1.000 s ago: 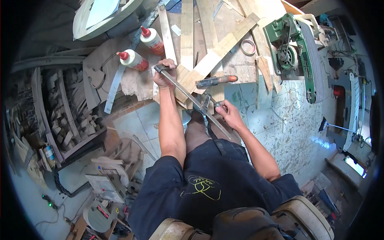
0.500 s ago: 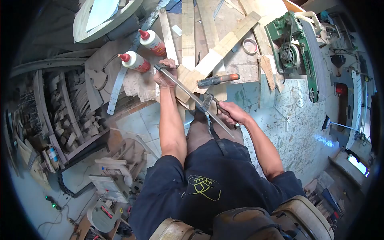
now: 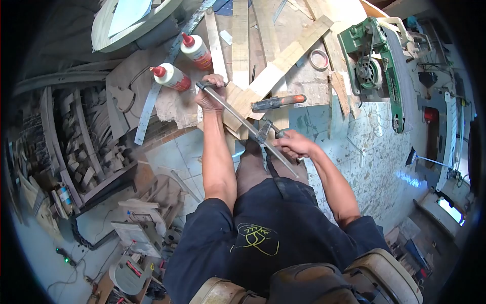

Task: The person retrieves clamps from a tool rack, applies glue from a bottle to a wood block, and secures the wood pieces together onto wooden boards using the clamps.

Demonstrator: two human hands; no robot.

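A metal bar clamp (image 3: 234, 112) runs diagonally in front of me, from the bench edge down over my thighs. My left hand (image 3: 209, 93) is closed around its upper end, by the fixed jaw. At the sliding jaw (image 3: 264, 133), lower on the bar, my right hand (image 3: 294, 144) has its fingers wrapped round the handle, which they mostly hide. Just beyond the clamp lie light wooden boards (image 3: 283, 60), crossing one another at an angle. A tool handle, dark with an orange end (image 3: 278, 103), rests on them; its kind is unclear.
Two white glue bottles with red caps (image 3: 196, 51) (image 3: 171, 77) stand left of the boards. A tape roll (image 3: 319, 60) lies on the workbench (image 3: 304, 83). To the right is a green belt sander (image 3: 372, 71). Wood offcuts (image 3: 96, 157) fill a rack at left.
My right hand has turned slightly on the clamp handle, which is now more covered by the fingers. The bar's lower end has dipped a little. My left hand keeps its grip.
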